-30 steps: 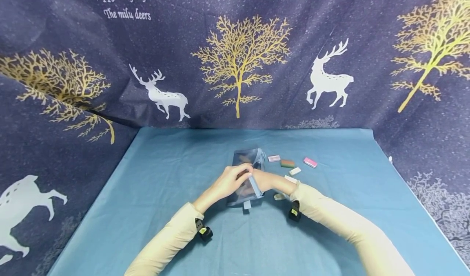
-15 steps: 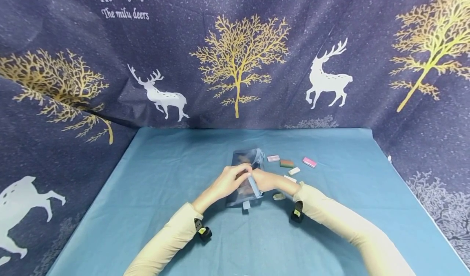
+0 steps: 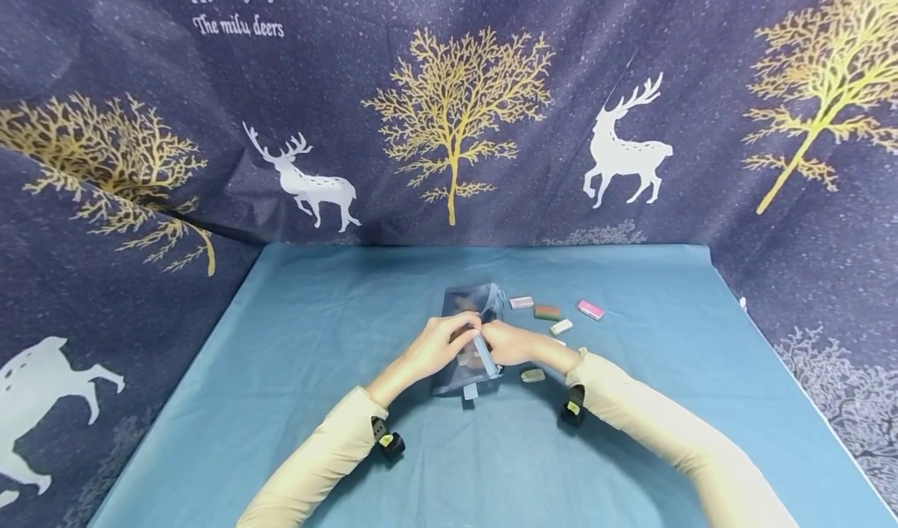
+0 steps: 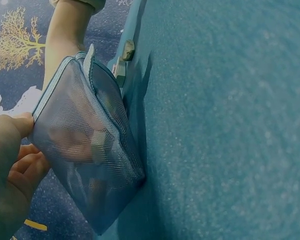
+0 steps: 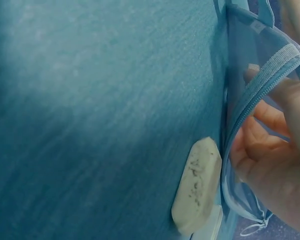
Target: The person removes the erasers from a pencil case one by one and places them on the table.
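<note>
My left hand (image 3: 438, 345) pinches the opening edge of a blue mesh zip pouch (image 4: 72, 115) between thumb and fingers. The pouch stands tilted on the cloth, its zip opened. My right hand (image 5: 272, 145) reaches in through that opening, its fingers partly hidden behind the mesh. Inside, a small pale block, apparently an eraser (image 4: 99, 145), is at the right fingertips; the mesh blurs the grip. On the cloth beside the pouch lies a worn whitish eraser (image 5: 197, 187) with dark marks.
Right of the pouch lie more erasers: a white and pink one (image 3: 521, 302), a brown and green one (image 3: 547, 312), a small white one (image 3: 561, 327) and a pink one (image 3: 591, 310). Blue cloth (image 3: 337, 294) covers the table; a patterned dark curtain (image 3: 519, 200) hangs behind.
My right hand and forearm have shifted slightly right, uncovering more of the worn eraser. Inside the pouch a pale block shows more clearly. The left hand keeps its hold.
</note>
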{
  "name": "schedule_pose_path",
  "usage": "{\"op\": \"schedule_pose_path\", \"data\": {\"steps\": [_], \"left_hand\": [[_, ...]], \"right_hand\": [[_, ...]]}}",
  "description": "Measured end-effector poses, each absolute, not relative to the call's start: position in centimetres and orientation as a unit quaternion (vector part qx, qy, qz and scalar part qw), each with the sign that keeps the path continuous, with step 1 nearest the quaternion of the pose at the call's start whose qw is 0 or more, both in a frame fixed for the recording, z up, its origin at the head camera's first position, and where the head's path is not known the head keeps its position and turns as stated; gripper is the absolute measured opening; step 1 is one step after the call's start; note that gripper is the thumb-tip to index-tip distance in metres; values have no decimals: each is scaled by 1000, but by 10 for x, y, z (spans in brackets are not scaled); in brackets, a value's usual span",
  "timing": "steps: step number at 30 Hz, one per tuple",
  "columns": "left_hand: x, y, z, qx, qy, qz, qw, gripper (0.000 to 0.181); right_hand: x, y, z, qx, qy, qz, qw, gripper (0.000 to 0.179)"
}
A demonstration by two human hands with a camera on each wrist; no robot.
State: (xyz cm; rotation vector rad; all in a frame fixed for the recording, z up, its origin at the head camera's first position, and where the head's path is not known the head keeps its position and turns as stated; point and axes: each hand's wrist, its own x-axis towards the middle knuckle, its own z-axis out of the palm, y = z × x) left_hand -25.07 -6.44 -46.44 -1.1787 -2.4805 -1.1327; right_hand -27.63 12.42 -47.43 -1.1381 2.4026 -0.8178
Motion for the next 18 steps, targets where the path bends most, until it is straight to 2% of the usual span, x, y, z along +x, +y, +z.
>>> {"op": "schedule_pose_path", "data": {"steps": [18], "left_hand": [[-249,-64,-465,-394,-829,-387,82,14]], "right_hand": [[-273,132,-479,-397,860,-285,150,10]]}}
